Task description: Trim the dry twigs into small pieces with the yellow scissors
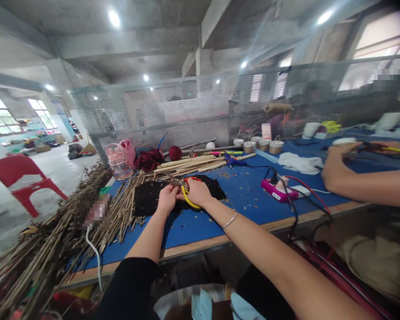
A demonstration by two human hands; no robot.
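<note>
My right hand point(200, 192) is closed around pruning shears point(187, 199) with yellow handles and a bit of red; their metal blades point to the left. Close beside it, my left hand point(167, 198) is closed with its fingertips pressed together near the blades. What it pinches is too small and hidden to make out. Both hands are over a black cloth point(143, 198) spread on the blue table point(195, 229). Left of the cloth lies a large heap of thin dry sticks point(120, 218), and small cut bits are scattered around.
Behind the cloth lie thicker peeled sticks point(183, 163), a blue glue gun point(235, 161), a dark red yarn ball point(175, 153) and a pink clear bottle point(120, 158). A pink power strip point(279, 191) with cables sits rightward. A co-worker's arm point(363, 180) reaches in from the right.
</note>
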